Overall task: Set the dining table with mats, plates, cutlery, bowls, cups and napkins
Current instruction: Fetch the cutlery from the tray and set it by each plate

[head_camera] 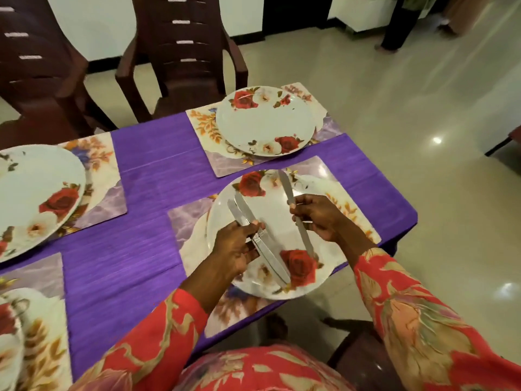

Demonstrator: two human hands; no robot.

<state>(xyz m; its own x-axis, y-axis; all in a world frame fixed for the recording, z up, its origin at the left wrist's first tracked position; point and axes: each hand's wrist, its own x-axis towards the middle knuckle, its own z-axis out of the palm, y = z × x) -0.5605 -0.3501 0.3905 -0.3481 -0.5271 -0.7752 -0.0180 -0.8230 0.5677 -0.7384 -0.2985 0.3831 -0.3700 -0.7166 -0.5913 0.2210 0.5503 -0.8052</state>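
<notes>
Both hands work above the near plate (270, 221), which sits on a mat (191, 221) at the worktop's (146, 176) near right corner. The left hand (235, 249) grips two knives (260, 244) together, its fingers wrapped round their middles; the blades point toward the far edge and the handles angle back over the plate's red rose. The right hand (315, 215) pinches a single knife (296, 213) at mid-length, with its blade tip over the plate's far rim and its handle slanting toward the near edge. None of the three knives rests on the plate.

Beyond, at the far right corner, a second plate (265, 122) lies on its own mat (203, 128). Along the left edge, a third plate (36, 193) sits on a mat (104, 187), and a fourth setting (17, 334) is partly in view at the near left corner. Two dark chairs (180, 52) stand past the far edge.
</notes>
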